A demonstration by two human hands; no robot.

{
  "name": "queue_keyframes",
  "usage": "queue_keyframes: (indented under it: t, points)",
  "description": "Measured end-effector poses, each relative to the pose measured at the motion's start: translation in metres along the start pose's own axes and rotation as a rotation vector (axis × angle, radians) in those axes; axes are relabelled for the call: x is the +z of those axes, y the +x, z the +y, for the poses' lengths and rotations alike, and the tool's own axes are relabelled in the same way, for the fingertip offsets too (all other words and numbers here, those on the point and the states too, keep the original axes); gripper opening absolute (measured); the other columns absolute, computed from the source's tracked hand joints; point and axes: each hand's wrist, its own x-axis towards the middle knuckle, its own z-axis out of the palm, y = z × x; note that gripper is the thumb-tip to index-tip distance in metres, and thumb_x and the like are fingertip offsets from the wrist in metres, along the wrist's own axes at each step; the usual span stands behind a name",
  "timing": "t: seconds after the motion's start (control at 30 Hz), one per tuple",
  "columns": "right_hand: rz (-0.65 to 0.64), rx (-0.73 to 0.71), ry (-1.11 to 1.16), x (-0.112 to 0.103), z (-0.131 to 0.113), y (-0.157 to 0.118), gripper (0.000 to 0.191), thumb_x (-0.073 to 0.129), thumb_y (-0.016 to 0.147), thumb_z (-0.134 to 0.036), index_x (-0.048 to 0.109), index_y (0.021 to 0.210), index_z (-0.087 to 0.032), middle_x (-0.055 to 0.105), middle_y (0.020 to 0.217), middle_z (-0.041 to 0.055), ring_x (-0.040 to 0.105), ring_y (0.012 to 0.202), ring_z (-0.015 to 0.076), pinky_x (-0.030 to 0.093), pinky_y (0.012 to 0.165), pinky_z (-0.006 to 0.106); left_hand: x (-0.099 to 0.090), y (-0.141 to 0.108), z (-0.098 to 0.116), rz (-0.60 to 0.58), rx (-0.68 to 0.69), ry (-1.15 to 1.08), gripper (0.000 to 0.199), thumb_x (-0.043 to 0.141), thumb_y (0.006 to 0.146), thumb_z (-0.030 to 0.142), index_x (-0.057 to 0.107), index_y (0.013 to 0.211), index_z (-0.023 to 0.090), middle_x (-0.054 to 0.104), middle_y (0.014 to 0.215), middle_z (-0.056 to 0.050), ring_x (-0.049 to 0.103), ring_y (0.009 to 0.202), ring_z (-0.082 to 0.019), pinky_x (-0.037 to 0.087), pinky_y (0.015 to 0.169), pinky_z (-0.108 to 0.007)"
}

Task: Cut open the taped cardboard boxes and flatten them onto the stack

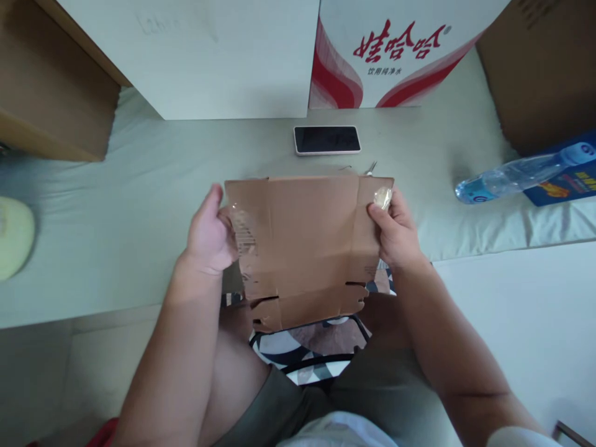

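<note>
A flattened brown cardboard box (311, 230) is held up in front of my lap, with slots and tabs along its lower edge. Clear tape clings to both of its sides. On its left edge is my left hand (212, 233), thumb pointing up and fingers partly hidden behind the board. My right hand (395, 230) pinches the right edge, its thumb on the front face beside a crumpled bit of clear tape (382, 197). Just beyond the top edge lies a black-screened phone (327, 140). A small metal tip (371, 167) pokes out behind the board.
White boxes (233, 74) stand at the back, one with red print. Brown open boxes stand at the left (60, 93) and right (540, 74). A plastic bottle (516, 174) leans on a blue box (554, 189). A pale green round object (13, 238) sits far left on the cloth-covered surface (139, 205).
</note>
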Motion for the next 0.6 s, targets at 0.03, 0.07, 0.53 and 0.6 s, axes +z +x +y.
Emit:
queue_keyframes:
  t: [0.03,0.07,0.53,0.6]
  points:
    - [0.018,-0.018,-0.011,0.001,0.001,0.001,0.055,0.085,0.081,-0.060,0.066,0.124,-0.032,0.076,0.115,0.0024,0.072,0.102,0.0234,0.062,0.091,0.039,0.000,0.000,0.003,-0.025,-0.031,-0.005,0.053,0.071,0.085,0.074,0.079,0.090,0.021,0.083,0.091,-0.013,0.078,0.120,-0.045,0.070,0.086,-0.054]
    - [0.036,-0.032,-0.021,0.002,0.003,0.002,0.056,0.083,0.083,-0.060,0.063,0.127,-0.033,0.076,0.120,0.0029,0.072,0.107,0.0242,0.062,0.094,0.041,0.000,-0.001,0.005,-0.062,-0.069,0.003,0.055,0.076,0.079,0.075,0.078,0.090,0.022,0.083,0.092,-0.013,0.079,0.120,-0.045,0.070,0.086,-0.053]
    - [0.200,-0.033,0.093,-0.016,0.007,0.017,0.048,0.089,0.077,-0.053,0.067,0.113,-0.030,0.077,0.105,-0.0004,0.065,0.072,0.0138,0.050,0.065,0.029,-0.007,-0.011,0.015,0.063,0.176,-0.129,0.039,0.096,0.061,0.032,0.079,0.095,0.023,0.085,0.104,-0.007,0.076,0.122,-0.035,0.063,0.109,-0.050]
    - [0.181,0.013,0.139,-0.020,0.008,0.021,0.046,0.087,0.075,-0.060,0.070,0.102,-0.027,0.076,0.099,-0.0008,0.061,0.067,0.0121,0.047,0.061,0.028,-0.015,-0.006,0.019,0.157,0.286,-0.268,0.033,0.093,0.065,0.027,0.074,0.092,0.024,0.085,0.104,-0.003,0.070,0.135,-0.030,0.058,0.117,-0.045]
